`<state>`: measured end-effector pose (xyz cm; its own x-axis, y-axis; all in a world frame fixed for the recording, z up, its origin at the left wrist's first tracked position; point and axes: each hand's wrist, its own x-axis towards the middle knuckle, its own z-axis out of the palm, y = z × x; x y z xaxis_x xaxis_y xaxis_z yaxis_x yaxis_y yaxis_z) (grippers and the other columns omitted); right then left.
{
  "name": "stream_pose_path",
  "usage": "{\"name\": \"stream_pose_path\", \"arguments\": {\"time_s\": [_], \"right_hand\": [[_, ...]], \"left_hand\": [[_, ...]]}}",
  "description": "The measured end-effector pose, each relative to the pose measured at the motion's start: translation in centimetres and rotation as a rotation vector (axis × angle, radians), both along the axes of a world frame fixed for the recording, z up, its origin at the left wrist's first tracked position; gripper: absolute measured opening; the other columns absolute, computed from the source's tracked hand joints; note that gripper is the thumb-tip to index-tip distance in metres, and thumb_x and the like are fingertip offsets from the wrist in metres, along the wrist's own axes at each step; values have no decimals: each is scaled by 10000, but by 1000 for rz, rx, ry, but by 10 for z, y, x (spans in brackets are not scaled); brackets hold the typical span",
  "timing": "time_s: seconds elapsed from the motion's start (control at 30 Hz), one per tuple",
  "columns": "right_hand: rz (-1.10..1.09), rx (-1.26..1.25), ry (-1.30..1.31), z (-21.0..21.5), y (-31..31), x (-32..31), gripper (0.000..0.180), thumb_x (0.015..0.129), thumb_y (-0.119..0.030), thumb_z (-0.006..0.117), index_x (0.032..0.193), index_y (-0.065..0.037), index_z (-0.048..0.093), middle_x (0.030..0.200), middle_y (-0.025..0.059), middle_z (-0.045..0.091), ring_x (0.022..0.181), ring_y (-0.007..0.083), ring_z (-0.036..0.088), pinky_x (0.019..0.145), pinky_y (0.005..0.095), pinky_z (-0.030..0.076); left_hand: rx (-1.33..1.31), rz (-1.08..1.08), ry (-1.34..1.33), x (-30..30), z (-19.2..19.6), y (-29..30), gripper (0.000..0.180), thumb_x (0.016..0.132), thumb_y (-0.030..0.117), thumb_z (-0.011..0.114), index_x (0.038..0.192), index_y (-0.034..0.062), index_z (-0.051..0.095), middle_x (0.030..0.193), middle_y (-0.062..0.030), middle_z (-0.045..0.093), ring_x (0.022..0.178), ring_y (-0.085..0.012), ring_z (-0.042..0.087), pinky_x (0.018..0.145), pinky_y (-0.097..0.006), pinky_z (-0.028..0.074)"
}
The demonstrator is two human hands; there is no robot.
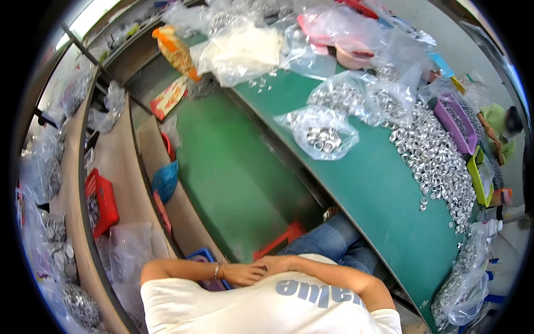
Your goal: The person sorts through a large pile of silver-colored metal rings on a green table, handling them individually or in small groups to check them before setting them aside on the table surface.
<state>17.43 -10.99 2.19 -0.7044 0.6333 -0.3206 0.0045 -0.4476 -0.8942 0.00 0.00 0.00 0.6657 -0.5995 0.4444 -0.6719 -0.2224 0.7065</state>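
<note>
folding our arms against our white shirt (267, 309), left hand (245, 274) fingers loosely curled together over the right hand (276, 264), whose fingers we cannot tell.

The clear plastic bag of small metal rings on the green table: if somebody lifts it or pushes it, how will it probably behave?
The clear bag of rings would probably sag and change shape, since its thin film lies crumpled and loose. It looks heavy for its size, being filled with metal pieces. If it tips, rings could spill and roll, as the loose rings on the green table suggest.
</note>
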Motion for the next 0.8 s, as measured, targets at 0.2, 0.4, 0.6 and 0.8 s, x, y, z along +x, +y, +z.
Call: {"name": "stream_pose_path", "arguments": {"time_s": [0.2, 0.4, 0.6, 0.8], "right_hand": [[-56, -51, -26, -1, -2, -1, 720, 749, -368, 746, 1300, 5, 468, 1203, 134, 577, 1060, 209, 560, 914, 307, 457], [-87, 17, -6, -33, -4, -8, 468, 768, -276, 725, 1116, 9, 595, 1006, 91, 640, 901, 160, 588, 792, 290, 470], [-134, -153, 12, -19, -1, -10, 386, 752, -118, 663, 1106, 19, 596, 983, 72, 633, 903, 142, 572, 774, 288, 469], [-201, -126, 69, -23, -7, -8, 376, 774, -76, 617, 1133, 26, 575, 1004, 63, 621, 939, 137, 560, 808, 284, 462]], "left_hand": [[-90, 229, 205, -18, -12, -15, 240, 872, 127, 544, 1072, -4, 540, 1134, -208, 499, 1159, -426, 391, 983, -607, 290], [-173, 673, 171, -46, -39, -34, 367, 868, 166, 589, 1219, 78, 530, 1299, -146, 429, 1256, -326, 374, 1059, -508, 275], [-264, 1252, 280, -65, -61, -64, 378, 902, 201, 573, 1250, 62, 522, 1218, -115, 491, 1128, -247, 471, 964, -386, 365], [-273, 1340, 445, -59, -43, -72, 382, 902, 192, 572, 1255, 58, 516, 1180, -104, 492, 1086, -231, 468, 929, -370, 365]]}}
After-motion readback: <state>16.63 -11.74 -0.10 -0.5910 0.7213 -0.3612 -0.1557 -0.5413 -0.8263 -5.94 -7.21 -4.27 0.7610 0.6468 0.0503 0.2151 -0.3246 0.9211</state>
